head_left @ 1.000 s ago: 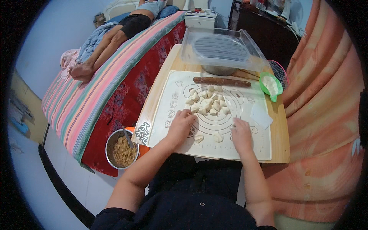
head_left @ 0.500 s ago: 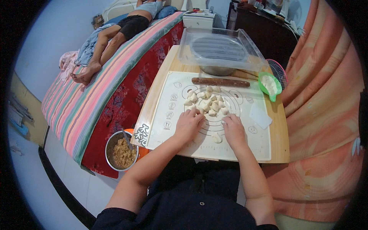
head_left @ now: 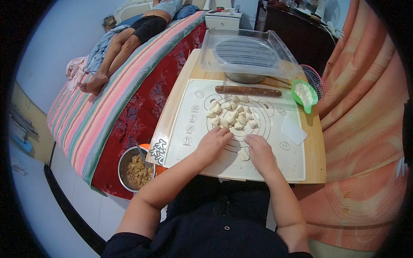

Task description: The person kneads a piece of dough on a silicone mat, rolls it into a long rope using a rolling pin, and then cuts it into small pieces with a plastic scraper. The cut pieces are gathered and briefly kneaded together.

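Fingers just beside dough pieces

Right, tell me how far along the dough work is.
Done: dough cut into a pile of small pieces on the pastry mat. In hand: left hand and right hand press down beside one piece. Left: the pile looks unflattened; the rolling pin lies unused.

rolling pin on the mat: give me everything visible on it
The rolling pin is a plain brown stick, wooden by the look, slim and without handles. It lies flat, crosswise along the far edge of the white kneading mat, just in front of the metal bowl and beyond the pile of dough pieces. Neither hand touches it.
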`<state>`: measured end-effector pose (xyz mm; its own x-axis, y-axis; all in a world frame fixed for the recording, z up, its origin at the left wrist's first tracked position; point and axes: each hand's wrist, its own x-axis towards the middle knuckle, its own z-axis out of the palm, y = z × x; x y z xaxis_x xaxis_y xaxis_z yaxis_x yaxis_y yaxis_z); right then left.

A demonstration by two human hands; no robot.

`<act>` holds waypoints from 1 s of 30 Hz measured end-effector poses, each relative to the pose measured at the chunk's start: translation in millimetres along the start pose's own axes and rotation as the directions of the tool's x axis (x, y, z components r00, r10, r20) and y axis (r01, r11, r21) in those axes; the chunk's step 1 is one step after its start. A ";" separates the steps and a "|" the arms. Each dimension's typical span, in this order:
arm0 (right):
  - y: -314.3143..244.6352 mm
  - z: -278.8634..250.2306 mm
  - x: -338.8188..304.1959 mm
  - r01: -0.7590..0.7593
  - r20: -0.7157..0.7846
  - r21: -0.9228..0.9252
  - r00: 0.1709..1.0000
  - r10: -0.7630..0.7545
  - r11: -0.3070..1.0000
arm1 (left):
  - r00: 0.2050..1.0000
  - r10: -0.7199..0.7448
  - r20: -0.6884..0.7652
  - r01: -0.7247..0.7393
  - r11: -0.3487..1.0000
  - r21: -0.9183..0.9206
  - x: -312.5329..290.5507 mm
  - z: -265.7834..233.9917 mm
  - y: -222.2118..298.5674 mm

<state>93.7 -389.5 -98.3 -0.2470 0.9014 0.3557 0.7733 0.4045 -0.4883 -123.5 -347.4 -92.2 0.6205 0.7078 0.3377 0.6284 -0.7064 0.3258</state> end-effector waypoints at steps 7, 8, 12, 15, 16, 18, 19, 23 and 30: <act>-17.1 0.7 -20.4 0.035 0.175 -0.177 0.985 -0.003 0.984 | 1.000 0.013 0.003 -0.013 1.000 -0.006 -23.9 8.8 5.2; -18.7 0.8 -23.0 0.030 0.199 -0.190 0.980 0.009 0.981 | 1.000 0.014 0.027 -0.014 1.000 -0.023 -24.8 8.2 7.7; -12.7 5.1 -11.9 0.084 0.234 -0.275 0.972 -0.018 0.958 | 0.994 0.073 0.076 -0.071 0.997 -0.025 -17.2 14.1 8.4; -17.3 -2.5 -13.6 0.074 0.290 -0.247 0.957 0.001 0.966 | 0.979 0.112 0.168 -0.104 0.993 -0.054 -17.3 5.6 4.3; -19.1 -5.7 -18.2 0.065 0.315 -0.224 0.949 0.009 0.972 | 0.970 0.118 0.213 -0.104 0.992 -0.076 -20.0 -0.6 1.8; -24.6 -11.4 -34.4 0.051 0.359 -0.178 0.933 0.016 0.983 | 0.974 0.104 0.199 -0.074 0.985 -0.155 -33.0 -11.7 -1.4; -27.5 -12.2 -39.4 0.091 0.349 -0.169 0.937 -0.026 0.981 | 0.976 0.099 0.194 -0.060 0.979 -0.195 -37.1 -15.4 -2.9; -30.4 -10.1 -35.4 0.013 0.292 -0.069 0.956 0.008 0.998 | 0.970 -0.243 0.030 0.240 0.923 -0.302 -37.0 -21.6 -4.7; 1.1 -3.8 -2.0 -0.307 0.076 0.347 0.951 0.300 0.886 | 0.927 -0.364 0.095 0.373 0.862 -0.344 -19.4 -21.9 -13.5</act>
<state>97.2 -391.5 -96.6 -0.0471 0.9902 0.1314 0.5582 0.1352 -0.8186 -154.4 -351.8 -83.8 0.3909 0.9137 0.1110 0.6117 -0.3480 0.7105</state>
